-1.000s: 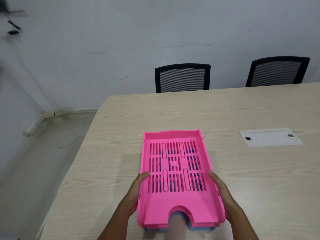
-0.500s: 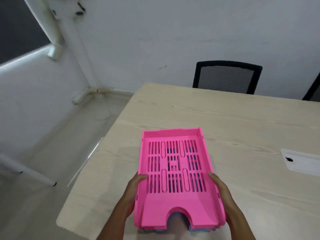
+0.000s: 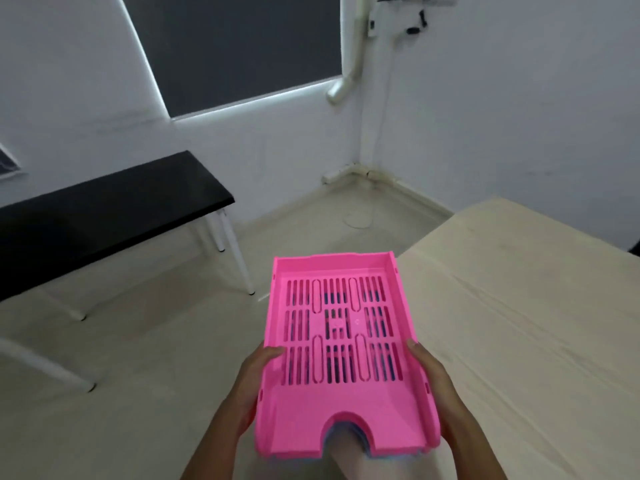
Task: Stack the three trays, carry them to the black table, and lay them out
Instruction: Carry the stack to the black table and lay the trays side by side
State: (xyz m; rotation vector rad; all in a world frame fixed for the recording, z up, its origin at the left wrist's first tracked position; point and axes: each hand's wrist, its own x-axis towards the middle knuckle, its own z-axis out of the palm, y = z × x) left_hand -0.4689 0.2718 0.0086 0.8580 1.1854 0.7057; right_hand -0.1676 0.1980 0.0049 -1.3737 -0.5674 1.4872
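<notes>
I hold a stack of trays (image 3: 341,403) in the air in front of me. The top one is bright pink with a slotted floor; blue edges of a lower tray peek out under its near end. How many trays lie beneath is hidden. My left hand (image 3: 254,386) grips the stack's left side, thumb on the rim. My right hand (image 3: 433,386) grips the right side the same way. The black table (image 3: 104,216) stands ahead to the left, on white legs against the wall.
The light wooden table (image 3: 519,323) fills the right side, its corner just beside the trays. Bare pale floor (image 3: 156,341) lies between me and the black table. A dark window and a white pipe are on the far wall.
The stack has come off the wooden table and swung left with me. The view turned left, so the chairs are gone and the black table has appeared.
</notes>
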